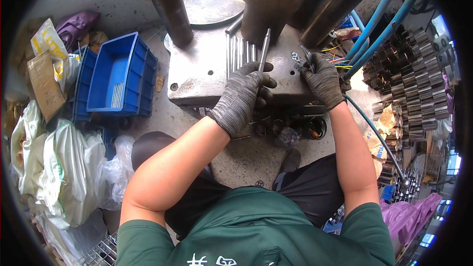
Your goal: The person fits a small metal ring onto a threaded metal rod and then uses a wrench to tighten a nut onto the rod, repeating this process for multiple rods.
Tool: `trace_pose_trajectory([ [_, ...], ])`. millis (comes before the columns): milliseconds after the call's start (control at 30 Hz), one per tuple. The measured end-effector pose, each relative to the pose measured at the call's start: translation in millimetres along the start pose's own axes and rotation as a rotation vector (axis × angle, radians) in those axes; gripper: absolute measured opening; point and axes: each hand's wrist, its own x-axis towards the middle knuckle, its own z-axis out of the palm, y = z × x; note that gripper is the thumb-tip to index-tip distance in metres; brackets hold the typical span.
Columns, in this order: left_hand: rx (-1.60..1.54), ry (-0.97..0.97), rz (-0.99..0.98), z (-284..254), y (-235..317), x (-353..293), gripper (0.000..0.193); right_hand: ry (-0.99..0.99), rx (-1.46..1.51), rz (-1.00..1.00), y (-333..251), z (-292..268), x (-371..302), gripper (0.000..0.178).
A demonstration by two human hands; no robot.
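My left hand (239,96), in a grey knit glove, is closed around a slim metal rod (266,44) that points up and away over the steel machine bed (192,71). Beyond it, several similar loose metal rods (240,51) lie side by side on the bed. My right hand (322,81), gloved too, grips a small metal tool with a narrow tip (307,55) above the bed's right side; the fingers hide most of it. Small metal rings (296,58) rest in a little heap just left of that hand.
A thick steel ram (271,10) stands between two round columns (170,7) at the back. Blue bins (113,76), one holding rods, sit left, above white sacks (64,172). Stacked metal cylinders (419,79) and blue hoses (377,24) are at right.
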Motion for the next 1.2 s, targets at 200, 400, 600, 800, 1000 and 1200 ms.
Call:
trace_pose_trajectory([
  [200, 0.015, 0.01, 0.003, 2, 1, -1, 0.038, 0.067, 0.178, 0.013, 6, 4, 3, 0.029],
  [400, 0.015, 0.026, -0.004, 4, 4, -2, 0.038, -0.028, 0.6, 0.143, 15, -4, 10, 0.024],
  [600, 0.001, 0.02, 0.008, 1, 4, -1, 0.039, 0.04, 0.122, -0.088, 18, -11, -4, 0.021],
  [800, -0.007, 0.025, 0.028, -3, 5, -3, 0.037, 0.029, 0.004, -0.264, 5, -24, -31, 0.019],
  [1000, -0.037, 0.027, 0.022, -3, 5, -7, 0.035, -0.034, -0.011, -0.293, -6, -24, -57, 0.025],
  [1200, -0.018, 0.027, 0.051, -2, 3, -7, 0.035, 0.05, -0.059, -0.483, 7, -18, -64, 0.027],
])
